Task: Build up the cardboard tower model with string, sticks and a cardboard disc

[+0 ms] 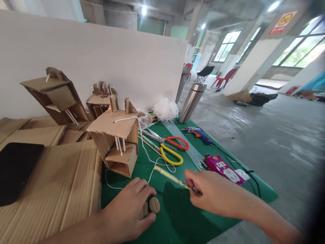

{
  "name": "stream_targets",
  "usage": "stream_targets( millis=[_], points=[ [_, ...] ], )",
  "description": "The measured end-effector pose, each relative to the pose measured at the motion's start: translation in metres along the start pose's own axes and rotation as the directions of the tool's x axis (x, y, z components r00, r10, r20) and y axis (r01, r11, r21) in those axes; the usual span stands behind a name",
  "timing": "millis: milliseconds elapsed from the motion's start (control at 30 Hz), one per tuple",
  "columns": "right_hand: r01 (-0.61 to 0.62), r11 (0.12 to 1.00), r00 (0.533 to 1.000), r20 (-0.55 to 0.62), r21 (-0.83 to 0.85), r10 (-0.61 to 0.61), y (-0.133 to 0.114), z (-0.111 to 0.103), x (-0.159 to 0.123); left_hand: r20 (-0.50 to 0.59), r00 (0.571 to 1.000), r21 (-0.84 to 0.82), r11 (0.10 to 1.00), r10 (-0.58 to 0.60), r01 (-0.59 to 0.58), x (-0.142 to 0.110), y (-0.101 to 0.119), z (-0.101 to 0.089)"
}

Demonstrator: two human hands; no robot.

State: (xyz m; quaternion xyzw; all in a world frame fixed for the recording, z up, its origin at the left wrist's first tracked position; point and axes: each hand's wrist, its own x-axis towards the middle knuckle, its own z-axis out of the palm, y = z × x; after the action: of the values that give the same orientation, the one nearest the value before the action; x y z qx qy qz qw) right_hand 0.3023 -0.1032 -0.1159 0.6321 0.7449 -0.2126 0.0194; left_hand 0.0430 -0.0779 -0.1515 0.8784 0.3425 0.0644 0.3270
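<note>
My left hand [132,208] rests on the green mat [177,220], fingers curled round small round cardboard discs [153,204]. My right hand [213,193] pinches the end of a thin pale stick [170,176] that points up and to the left, above the mat. Just beyond the hands stands a cardboard box model [115,140] with white sticks and a white string [146,149] running from its top down onto the mat.
Red and yellow scissors [171,147], clear glue sticks [185,145], a blue glue gun [199,133], a purple power strip [223,168] and a steel flask [192,101] lie on the mat. Two more cardboard models [57,96], corrugated sheets [50,189] and a black pad [16,171] fill the left.
</note>
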Motion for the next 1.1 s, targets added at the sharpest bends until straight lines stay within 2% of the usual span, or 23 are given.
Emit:
stream_targets(
  millis=[67, 100, 167, 233, 333, 367, 433, 500, 567, 600, 667, 733, 767, 867, 967, 1033, 1100],
  points=[
    [0.081, 0.944, 0.997, -0.031, 0.32, -0.075, 0.001, -0.013, -0.004, 0.006, 1.0, 0.0, 1.0, -0.011, 0.011, 0.001, 0.001, -0.001],
    [0.137, 0.866, 0.991, -0.07, 0.481, -0.118, 0.001, -0.015, -0.005, 0.008, 1.0, -0.002, 1.0, -0.019, 0.019, 0.001, 0.002, -0.002],
    [0.248, 0.646, 0.969, -0.172, 0.722, -0.18, -0.003, -0.009, -0.005, 0.013, 0.999, -0.01, 0.999, -0.04, 0.04, 0.002, 0.003, -0.003],
    [0.321, 0.446, 0.946, -0.262, 0.836, -0.191, -0.01, 0.007, 0.001, 0.007, 0.998, -0.018, 0.998, -0.056, 0.056, 0.003, 0.004, -0.003],
    [0.353, 0.264, 0.932, -0.314, 0.898, -0.181, -0.026, 0.029, 0.015, -0.018, 0.996, -0.002, 0.997, -0.083, 0.083, 0.003, 0.003, -0.002],
    [0.353, 0.24, 0.931, -0.313, 0.904, -0.19, -0.032, 0.033, 0.02, -0.029, 0.995, 0.014, 0.995, -0.097, 0.098, 0.003, 0.002, -0.002],
    [0.371, 0.246, 0.918, -0.313, 0.896, -0.244, -0.041, 0.036, 0.03, -0.053, 0.991, 0.053, 0.99, -0.126, 0.129, 0.003, 0.0, -0.001],
    [0.459, 0.28, 0.875, -0.376, 0.843, -0.304, -0.048, 0.037, 0.042, -0.082, 0.987, 0.078, 0.986, -0.139, 0.145, 0.003, -0.002, -0.001],
    [0.56, 0.295, 0.823, -0.481, 0.774, -0.302, -0.051, 0.041, 0.053, -0.101, 0.985, 0.078, 0.986, -0.141, 0.149, 0.003, -0.004, -0.001],
    [0.577, 0.297, 0.815, -0.511, 0.761, -0.273, -0.051, 0.045, 0.059, -0.102, 0.985, 0.073, 0.986, -0.139, 0.147, 0.003, -0.005, 0.0],
    [0.506, 0.284, 0.861, -0.456, 0.815, -0.225, -0.05, 0.056, 0.067, -0.094, 0.987, 0.073, 0.988, -0.127, 0.134, 0.004, -0.006, 0.0],
    [0.372, 0.249, 0.917, -0.313, 0.894, -0.246, -0.048, 0.065, 0.07, -0.088, 0.99, 0.08, 0.99, -0.107, 0.114, 0.004, -0.007, 0.001],
    [0.337, 0.26, 0.924, -0.266, 0.905, -0.273, -0.047, 0.068, 0.069, -0.088, 0.991, 0.08, 0.991, -0.103, 0.11, 0.004, -0.007, 0.001],
    [0.417, 0.403, 0.901, -0.311, 0.815, -0.303, -0.048, 0.068, 0.066, -0.088, 0.989, 0.061, 0.991, -0.117, 0.122, 0.004, -0.007, 0.001],
    [0.414, 0.544, 0.91, -0.328, 0.73, -0.253, -0.051, 0.064, 0.066, -0.09, 0.988, 0.062, 0.99, -0.125, 0.131, 0.004, -0.007, 0.001],
    [0.397, 0.609, 0.917, -0.323, 0.687, -0.233, -0.053, 0.063, 0.068, -0.086, 0.989, 0.064, 0.99, -0.123, 0.129, 0.005, -0.007, 0.001],
    [0.44, 0.654, 0.894, -0.369, 0.615, -0.254, -0.053, 0.065, 0.07, -0.08, 0.99, 0.07, 0.99, -0.12, 0.125, 0.005, -0.008, 0.002]
  ],
)
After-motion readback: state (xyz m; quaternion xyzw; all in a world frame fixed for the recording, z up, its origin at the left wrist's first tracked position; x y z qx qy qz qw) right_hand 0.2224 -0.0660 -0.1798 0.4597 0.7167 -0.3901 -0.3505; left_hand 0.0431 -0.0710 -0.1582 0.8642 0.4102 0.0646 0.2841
